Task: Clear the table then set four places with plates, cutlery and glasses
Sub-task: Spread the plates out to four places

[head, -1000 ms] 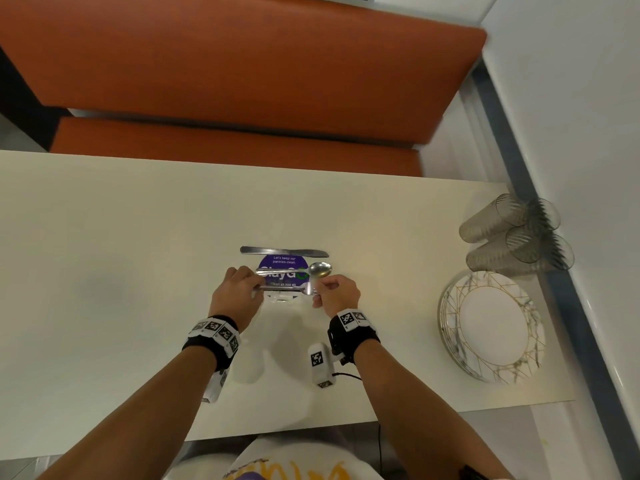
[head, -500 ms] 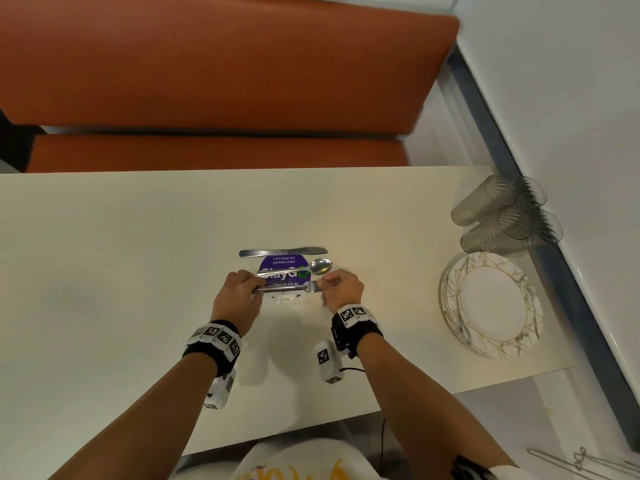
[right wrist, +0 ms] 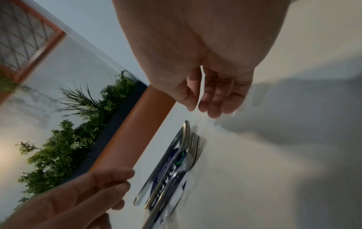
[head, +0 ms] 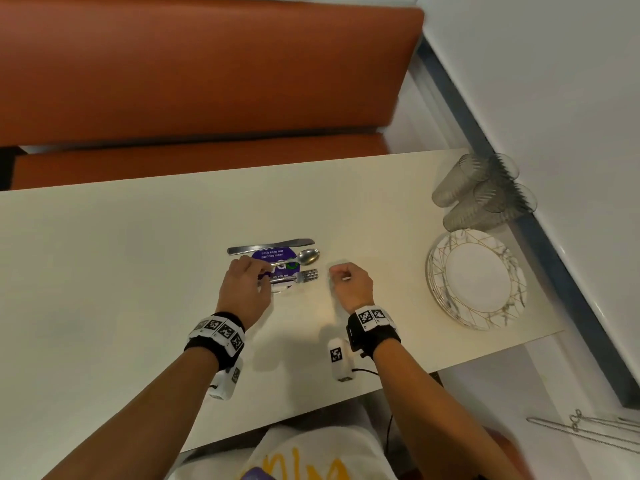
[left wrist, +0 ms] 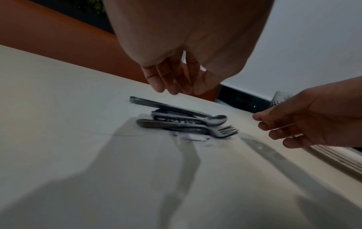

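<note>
A knife (head: 270,246), a spoon (head: 304,257) and a fork (head: 301,276) lie side by side on the cream table (head: 104,271), across a purple round sticker (head: 273,258). My left hand (head: 249,271) hovers over their handle ends with relaxed fingers (left wrist: 172,79) and holds nothing. My right hand (head: 341,273) is just right of the fork's tines, loosely curled and empty; the right wrist view shows its fingers (right wrist: 211,96) above the fork (right wrist: 195,145). A stack of gold-lined white plates (head: 437,271) and several ribbed glasses (head: 481,192) stand at the table's right end.
An orange bench (head: 207,81) runs along the far side of the table. A white wall (head: 554,98) with a dark strip borders the right end, close behind the glasses. A small clear plastic piece (head: 282,289) lies under the fork handle.
My right hand has let go of the fork and drawn off to the right. My left hand has loosened over the handles. The fork now lies on the table.
</note>
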### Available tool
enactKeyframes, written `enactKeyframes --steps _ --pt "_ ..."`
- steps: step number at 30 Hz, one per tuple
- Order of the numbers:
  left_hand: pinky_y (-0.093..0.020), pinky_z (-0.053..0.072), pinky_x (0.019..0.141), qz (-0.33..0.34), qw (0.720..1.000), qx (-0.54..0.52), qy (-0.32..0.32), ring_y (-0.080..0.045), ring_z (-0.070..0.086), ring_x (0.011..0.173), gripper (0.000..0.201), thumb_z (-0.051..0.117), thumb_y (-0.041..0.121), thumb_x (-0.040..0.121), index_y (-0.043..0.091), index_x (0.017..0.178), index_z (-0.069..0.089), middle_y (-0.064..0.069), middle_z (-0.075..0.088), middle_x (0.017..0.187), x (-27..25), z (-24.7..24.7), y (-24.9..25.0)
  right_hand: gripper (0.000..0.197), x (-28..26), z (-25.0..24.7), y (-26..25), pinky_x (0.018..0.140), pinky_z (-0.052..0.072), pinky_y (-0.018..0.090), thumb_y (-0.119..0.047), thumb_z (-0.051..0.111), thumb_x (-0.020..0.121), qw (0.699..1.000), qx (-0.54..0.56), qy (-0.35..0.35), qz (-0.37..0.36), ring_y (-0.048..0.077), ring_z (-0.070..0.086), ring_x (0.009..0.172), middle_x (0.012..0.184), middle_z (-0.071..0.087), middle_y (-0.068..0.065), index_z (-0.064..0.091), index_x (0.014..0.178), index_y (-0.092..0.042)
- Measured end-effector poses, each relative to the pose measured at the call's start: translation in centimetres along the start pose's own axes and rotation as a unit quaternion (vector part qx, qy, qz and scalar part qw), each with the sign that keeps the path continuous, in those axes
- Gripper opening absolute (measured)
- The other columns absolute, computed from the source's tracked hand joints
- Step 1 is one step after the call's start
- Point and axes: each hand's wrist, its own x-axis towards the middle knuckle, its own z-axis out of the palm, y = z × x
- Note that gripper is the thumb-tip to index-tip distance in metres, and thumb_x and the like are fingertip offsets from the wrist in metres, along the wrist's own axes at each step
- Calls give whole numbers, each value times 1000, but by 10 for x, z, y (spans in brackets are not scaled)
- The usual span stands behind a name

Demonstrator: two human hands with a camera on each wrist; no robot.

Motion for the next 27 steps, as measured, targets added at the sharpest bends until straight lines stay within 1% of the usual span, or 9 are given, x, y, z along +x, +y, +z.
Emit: enactKeyframes --steps 2,6,10,12,16,18,20,22,27 --pt "-32 51 83 2 999 -27 -17 -18 57 100 18 64 11 93 20 107 70 2 66 109 5 10 23 21 -1 -17 4 86 58 32 -4 61 93 1000 22 -1 -10 22 68 86 93 72 -1 73 92 -21" --pt "-32 56 78 12 995 -68 -69 -8 65 83 16 58 17 99 24 107 69 8 69 99 22 42 84 18 1 -69 16 70 59 29 -3 59 93 998 57 0 -21 18 67 66 91 73 10 74 95 -13" --pt "-32 57 73 20 990 -81 -111 -7 66 75 16 58 18 99 25 106 70 10 71 89 39 89 153 20 16 -132 42 74 59 34 -11 60 91 997 53 12 -49 18 69 71 82 73 -1 74 90 -25" --pt "-30 56 73 21 986 -98 -131 -8 67 74 17 58 18 98 26 106 71 10 72 87 45 112 183 20 26 -165 54 76 60 35 -11 61 91 997 60 20 -45 20 69 74 83 73 -1 74 90 -26" --pt "-27 52 75 -11 977 -136 -165 -11 68 79 18 59 17 98 25 108 71 7 73 91 62 160 243 17 51 -241 85 71 54 16 -9 62 92 996 41 65 -54 13 68 77 86 73 -2 75 95 -19" --pt "-29 53 79 -27 973 -140 -184 -15 67 82 18 59 16 98 21 113 69 4 70 96 70 182 264 18 65 -275 105 77 52 13 -6 61 92 994 18 91 -52 7 66 82 91 73 -6 74 96 -16" --pt "-35 54 88 -41 971 -116 -206 -21 66 89 25 63 18 98 16 122 65 -2 67 108 77 202 280 19 79 -301 129 84 53 20 -2 60 91 992 4 119 -45 6 64 85 96 72 -7 74 95 -15" --pt "-34 52 93 -60 968 -89 -227 -23 64 97 40 66 22 96 13 134 58 -9 61 123 81 218 288 21 90 -321 147 88 54 27 -2 60 90 988 -24 150 -39 10 64 87 99 72 -3 74 94 -16" --pt "-45 43 113 -129 954 -48 -265 -36 50 135 72 66 28 96 8 157 32 -20 39 152 87 247 301 29 116 -352 189 87 56 50 -12 65 76 976 -112 184 -15 26 64 93 101 67 9 70 103 -19"
